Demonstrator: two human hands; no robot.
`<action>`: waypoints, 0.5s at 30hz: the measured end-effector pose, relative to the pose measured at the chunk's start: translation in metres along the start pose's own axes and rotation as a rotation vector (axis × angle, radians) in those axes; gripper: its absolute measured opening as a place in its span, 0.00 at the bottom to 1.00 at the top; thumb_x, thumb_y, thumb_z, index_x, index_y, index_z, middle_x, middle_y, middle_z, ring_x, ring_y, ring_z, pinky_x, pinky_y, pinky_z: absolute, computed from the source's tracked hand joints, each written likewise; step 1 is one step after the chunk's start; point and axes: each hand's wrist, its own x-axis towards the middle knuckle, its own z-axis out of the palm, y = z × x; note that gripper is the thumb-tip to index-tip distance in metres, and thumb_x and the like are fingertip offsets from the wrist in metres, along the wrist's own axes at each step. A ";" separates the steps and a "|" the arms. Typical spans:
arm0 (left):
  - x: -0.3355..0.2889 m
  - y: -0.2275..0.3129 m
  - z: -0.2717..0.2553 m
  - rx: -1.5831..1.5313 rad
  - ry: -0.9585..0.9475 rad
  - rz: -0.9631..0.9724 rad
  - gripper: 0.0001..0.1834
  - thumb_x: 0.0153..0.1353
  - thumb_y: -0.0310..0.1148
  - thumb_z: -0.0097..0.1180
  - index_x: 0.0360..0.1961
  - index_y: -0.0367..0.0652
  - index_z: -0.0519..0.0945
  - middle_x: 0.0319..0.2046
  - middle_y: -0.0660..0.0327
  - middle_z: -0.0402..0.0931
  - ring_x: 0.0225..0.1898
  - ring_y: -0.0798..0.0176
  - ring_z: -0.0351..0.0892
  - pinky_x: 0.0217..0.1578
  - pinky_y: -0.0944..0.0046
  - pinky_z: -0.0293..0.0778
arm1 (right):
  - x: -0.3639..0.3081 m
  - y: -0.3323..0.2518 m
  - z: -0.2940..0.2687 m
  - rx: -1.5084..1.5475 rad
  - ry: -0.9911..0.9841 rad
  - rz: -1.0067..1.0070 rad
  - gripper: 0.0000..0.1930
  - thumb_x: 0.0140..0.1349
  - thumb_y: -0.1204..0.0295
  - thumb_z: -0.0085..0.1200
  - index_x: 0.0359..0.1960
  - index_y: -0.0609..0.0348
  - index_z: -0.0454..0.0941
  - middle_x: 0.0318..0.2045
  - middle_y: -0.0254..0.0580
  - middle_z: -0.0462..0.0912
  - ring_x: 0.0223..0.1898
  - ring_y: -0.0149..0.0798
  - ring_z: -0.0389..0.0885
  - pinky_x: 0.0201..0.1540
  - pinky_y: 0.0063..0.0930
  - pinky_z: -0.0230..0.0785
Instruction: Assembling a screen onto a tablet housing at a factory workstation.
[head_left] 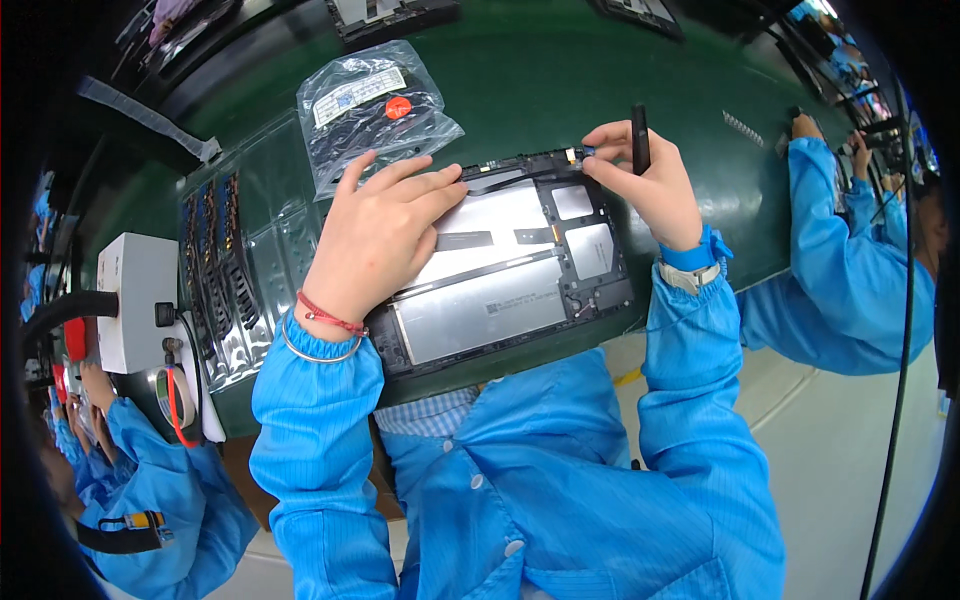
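Note:
A tablet-like device without its back cover (480,310) lies on the bench in front of me, with silver battery panels and a black frame showing. Across its far left part rests my left hand (385,220), fingers stretched toward the far edge and apart. My right hand (650,180) is at the far right corner, with a black pen-shaped tool (640,140) standing up between its fingers. Thumb and fingertips of that hand meet at a small dark part (588,153) on the corner, too small to name. A thin black strip (515,182) runs along the far side.
A clear plastic bag (375,110) with a label and orange sticker lies beyond my left hand. At left, a clear tray (270,240) holds dark strip parts, beside a white box (130,300). A small coiled strip (743,128) lies at right. Co-workers in blue (850,270) sit on both sides.

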 end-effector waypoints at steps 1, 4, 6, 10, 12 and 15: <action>0.000 0.001 -0.001 0.009 -0.032 -0.018 0.17 0.50 0.23 0.50 0.42 0.49 0.80 0.47 0.66 0.76 0.53 0.60 0.71 0.58 0.47 0.57 | 0.000 -0.001 0.000 -0.046 0.006 0.006 0.11 0.47 0.73 0.59 0.34 0.61 0.78 0.24 0.32 0.81 0.20 0.19 0.68 0.25 0.15 0.60; 0.003 0.003 0.001 0.077 -0.029 -0.015 0.16 0.50 0.24 0.52 0.41 0.49 0.80 0.47 0.67 0.76 0.52 0.61 0.72 0.57 0.48 0.57 | 0.000 -0.003 -0.001 -0.224 0.011 -0.005 0.10 0.47 0.72 0.59 0.33 0.60 0.79 0.22 0.32 0.81 0.22 0.21 0.72 0.25 0.17 0.61; 0.003 0.003 0.001 0.092 -0.040 -0.004 0.15 0.50 0.25 0.52 0.41 0.50 0.80 0.47 0.68 0.76 0.52 0.62 0.71 0.57 0.49 0.58 | -0.001 0.000 0.000 -0.226 0.019 -0.012 0.10 0.47 0.72 0.59 0.32 0.61 0.80 0.21 0.33 0.81 0.23 0.24 0.74 0.26 0.18 0.63; 0.008 0.004 -0.005 0.180 -0.042 0.074 0.14 0.50 0.27 0.54 0.39 0.49 0.81 0.45 0.70 0.76 0.51 0.64 0.71 0.57 0.50 0.58 | -0.002 0.007 0.006 -0.275 0.043 -0.085 0.09 0.49 0.76 0.58 0.32 0.65 0.78 0.24 0.32 0.80 0.26 0.23 0.73 0.31 0.17 0.64; 0.015 0.006 -0.010 0.209 -0.058 0.155 0.13 0.49 0.27 0.55 0.38 0.48 0.81 0.44 0.70 0.76 0.50 0.65 0.71 0.58 0.51 0.58 | -0.005 0.000 0.008 -0.305 0.059 -0.064 0.08 0.49 0.76 0.57 0.31 0.66 0.78 0.25 0.34 0.81 0.28 0.26 0.76 0.33 0.19 0.66; 0.022 0.006 -0.013 0.249 -0.124 0.299 0.11 0.47 0.28 0.57 0.35 0.46 0.82 0.41 0.70 0.76 0.49 0.67 0.71 0.58 0.52 0.58 | -0.009 -0.006 0.010 -0.352 0.084 -0.017 0.06 0.49 0.76 0.57 0.28 0.67 0.78 0.28 0.38 0.82 0.31 0.30 0.79 0.37 0.22 0.69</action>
